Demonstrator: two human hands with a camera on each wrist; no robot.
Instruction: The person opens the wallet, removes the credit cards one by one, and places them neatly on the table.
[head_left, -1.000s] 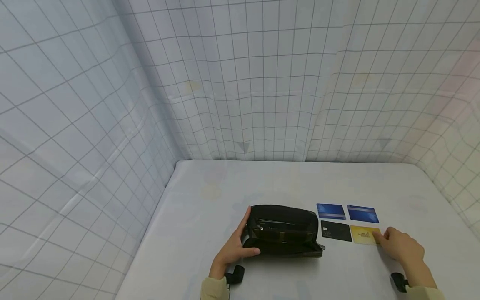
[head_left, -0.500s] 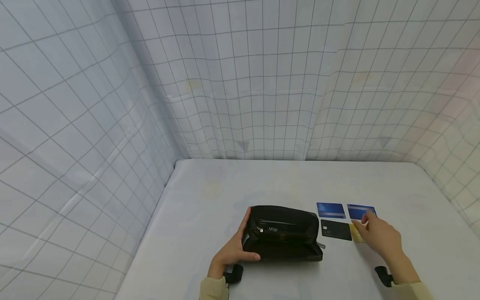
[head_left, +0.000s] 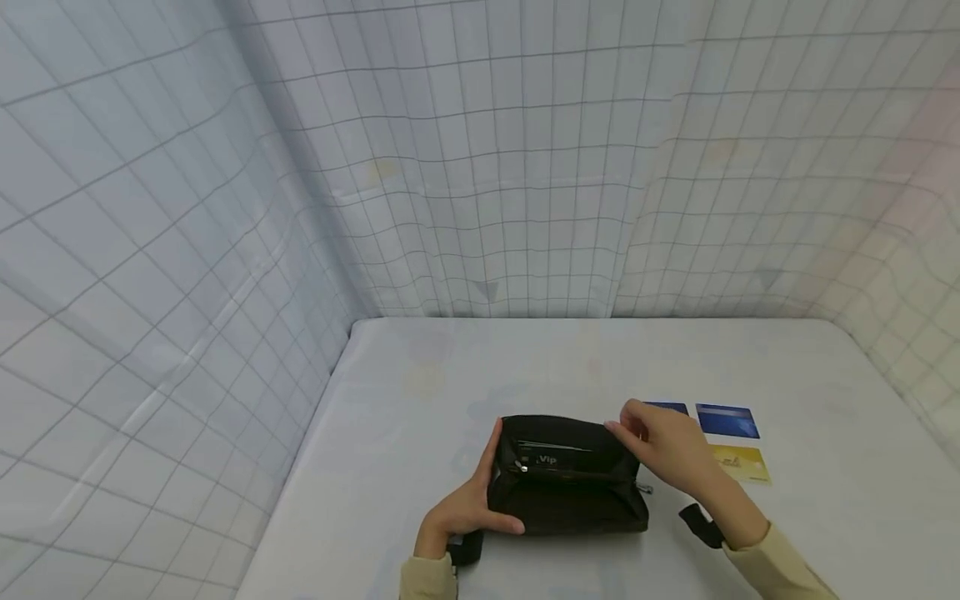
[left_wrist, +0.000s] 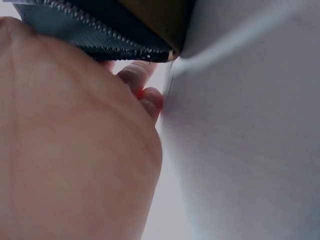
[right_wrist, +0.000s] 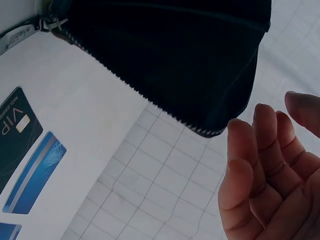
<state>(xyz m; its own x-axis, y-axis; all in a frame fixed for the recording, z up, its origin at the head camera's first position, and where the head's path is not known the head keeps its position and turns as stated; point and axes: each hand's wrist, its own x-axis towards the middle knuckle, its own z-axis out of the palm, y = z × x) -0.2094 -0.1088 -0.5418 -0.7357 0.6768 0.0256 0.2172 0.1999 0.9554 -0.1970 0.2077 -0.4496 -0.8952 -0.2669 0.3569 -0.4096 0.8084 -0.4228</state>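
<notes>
The right hand has been moved from the yellow card to the right end of the pouch, fingers loosely bent, nothing grasped. The left end is braced by the outspread left hand. Glossy black, marked "Vip", its inside hidden, the pouch is set well short of the far edge of the table

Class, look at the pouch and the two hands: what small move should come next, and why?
Probably the right hand should pinch the right end of the pouch to steady it. The left hand holds the other end, while the right wrist view shows the right thumb and fingers apart near the pouch, gripping nothing.
</notes>
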